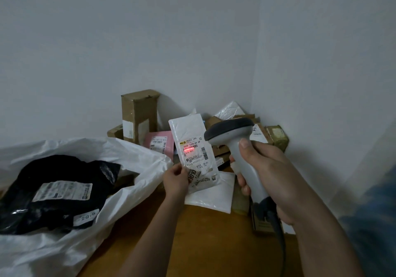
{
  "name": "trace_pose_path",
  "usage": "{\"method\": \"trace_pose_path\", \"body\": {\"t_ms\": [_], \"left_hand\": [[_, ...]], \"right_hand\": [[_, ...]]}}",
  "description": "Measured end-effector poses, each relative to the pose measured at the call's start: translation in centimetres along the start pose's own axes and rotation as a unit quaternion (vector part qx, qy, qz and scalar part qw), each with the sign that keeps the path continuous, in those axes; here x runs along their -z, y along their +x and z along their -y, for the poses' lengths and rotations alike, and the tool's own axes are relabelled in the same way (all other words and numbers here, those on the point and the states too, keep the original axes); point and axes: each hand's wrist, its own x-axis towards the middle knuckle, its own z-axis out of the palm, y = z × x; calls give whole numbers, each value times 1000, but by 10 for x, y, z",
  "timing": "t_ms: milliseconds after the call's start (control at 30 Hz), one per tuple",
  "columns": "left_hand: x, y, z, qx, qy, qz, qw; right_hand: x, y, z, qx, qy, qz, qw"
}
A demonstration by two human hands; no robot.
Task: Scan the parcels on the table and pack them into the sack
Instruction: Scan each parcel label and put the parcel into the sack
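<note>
The scanning step is in hand. A white padded parcel (194,150) is held upright above the desk (205,240) by the left hand (175,180), pinched at its lower left corner between thumb and curled fingers (179,172), with its label turned toward the camera. The scanner (240,148) is gripped by the right hand (265,176): the fingers are wrapped round the handle, the thumb is laid up its back, and the head is aimed at the label, where a red scan line is cast across a barcode. The scan is judged to be under way or just registering.

Next, the parcel is expected to be carried leftward into the open white sack (90,191), which lies just beside the left hand with dark parcels (57,193) already inside. A release over the sack's mouth is called for, while the scanner may be kept in the right hand. More parcels, among them a pink one (159,142) and a tall cardboard box (139,116), are piled in the corner of the desk beyond.
</note>
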Motion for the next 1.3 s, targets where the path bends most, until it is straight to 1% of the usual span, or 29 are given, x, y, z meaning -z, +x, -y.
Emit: {"method": "trace_pose_path", "body": {"t_ms": [200, 300, 700, 867, 933, 967, 1100, 1200, 1300], "left_hand": [[9, -9, -7, -22, -1, 7, 1000], [17, -12, -13, -21, -8, 8, 1000], [43, -19, -22, -25, -13, -36, 999], [48, -18, -24, -29, -24, -45, 998], [55, -16, -26, -37, -44, -74, 996], [60, -15, -27, -45, -48, -105, 992], [84, -14, -38, -98, -62, -264, 958], [105, -10, -47, -87, -103, -335, 933], [129, 1, -50, -52, -129, -376, 916]], "right_hand": [[-12, -4, 7, 19, -12, 8, 1000], [-20, -2, 9, 23, -23, 17, 999], [-50, 21, 6, -1, -10, 52, 999], [-52, 19, 5, -7, 5, 72, 997], [-49, 17, 6, 5, 4, 77, 997], [-49, 16, 7, 9, 1, 78, 997], [-55, 14, 6, -2, 0, 76, 997], [-62, 15, 0, -23, -9, 79, 997], [-69, 19, -6, -38, 1, 81, 996]]}}
